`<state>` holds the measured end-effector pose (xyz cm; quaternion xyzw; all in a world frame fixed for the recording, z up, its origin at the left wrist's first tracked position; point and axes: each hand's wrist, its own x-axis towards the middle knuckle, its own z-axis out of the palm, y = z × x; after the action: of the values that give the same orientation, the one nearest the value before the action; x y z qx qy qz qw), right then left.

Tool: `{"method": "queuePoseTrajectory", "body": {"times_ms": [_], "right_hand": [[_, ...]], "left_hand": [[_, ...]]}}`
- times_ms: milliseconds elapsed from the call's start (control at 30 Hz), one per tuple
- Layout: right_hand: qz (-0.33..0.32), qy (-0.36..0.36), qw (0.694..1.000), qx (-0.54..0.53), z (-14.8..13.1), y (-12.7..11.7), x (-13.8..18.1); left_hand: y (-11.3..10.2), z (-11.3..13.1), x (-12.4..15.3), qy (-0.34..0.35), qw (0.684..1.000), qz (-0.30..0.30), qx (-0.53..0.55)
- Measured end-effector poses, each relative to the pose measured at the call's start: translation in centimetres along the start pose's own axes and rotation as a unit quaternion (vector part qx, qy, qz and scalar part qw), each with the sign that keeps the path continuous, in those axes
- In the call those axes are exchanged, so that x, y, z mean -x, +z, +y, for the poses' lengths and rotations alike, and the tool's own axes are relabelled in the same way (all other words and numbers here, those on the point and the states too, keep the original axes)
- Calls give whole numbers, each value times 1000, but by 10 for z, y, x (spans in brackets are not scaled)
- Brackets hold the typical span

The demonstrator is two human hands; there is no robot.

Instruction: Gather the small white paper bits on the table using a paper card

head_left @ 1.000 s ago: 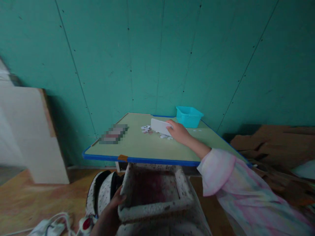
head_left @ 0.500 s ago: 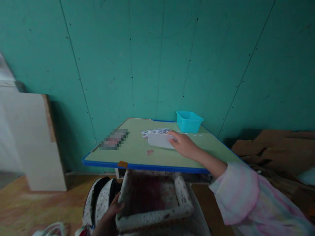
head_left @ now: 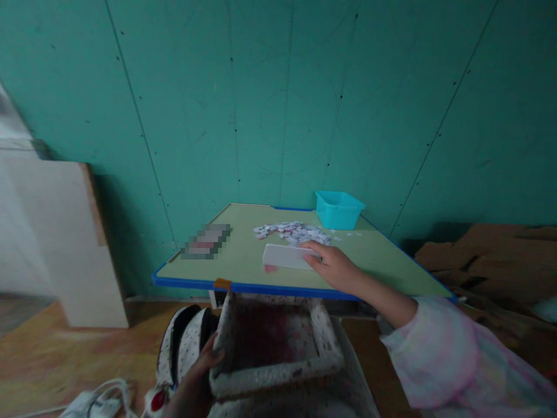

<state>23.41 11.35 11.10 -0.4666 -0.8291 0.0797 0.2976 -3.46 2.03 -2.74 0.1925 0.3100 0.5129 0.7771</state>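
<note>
Near the front edge of the green bench [head_left: 243, 264], a flat white card [head_left: 285, 256] lies held at its right end by the right hand [head_left: 337, 268], whose fingers curl over its edge while the thumb is hidden beneath. Under the card's left corner a small pink scrap [head_left: 270, 269] shows on the bench top. Behind the card, a scatter of small white pieces [head_left: 293, 232] spreads across the middle of the bench; any print on them is too small to read. Farther back, at the right rear corner, stands a turquoise tub [head_left: 338, 209], its inside not visible from this angle. A blurred rectangular patch [head_left: 206, 241] sits on the left of the bench, and nothing on it can be read. An orange tab [head_left: 222, 283] sits on the blue front rim.

Below the bench, the left hand [head_left: 204, 366] grips the near left rim of a speckled white square bin [head_left: 276, 354], fingers hooked over the edge; its dark reddish inside is hard to make out. A spotted bag [head_left: 180, 348] lies beside it on the wooden floor [head_left: 56, 360], partly cut off.
</note>
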Motion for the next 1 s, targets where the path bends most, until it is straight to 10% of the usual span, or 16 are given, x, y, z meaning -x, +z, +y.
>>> {"method": "queuePoseTrajectory", "body": {"times_ms": [600,1000], "right_hand": [[-4,-77,995,61,-13,5,-7],[5,-14,998,62,4,-16,12]], "left_hand": [[-8,-8,-11,-37,995,90,37],[-2,1,0,-10,1000,0,5]]}}
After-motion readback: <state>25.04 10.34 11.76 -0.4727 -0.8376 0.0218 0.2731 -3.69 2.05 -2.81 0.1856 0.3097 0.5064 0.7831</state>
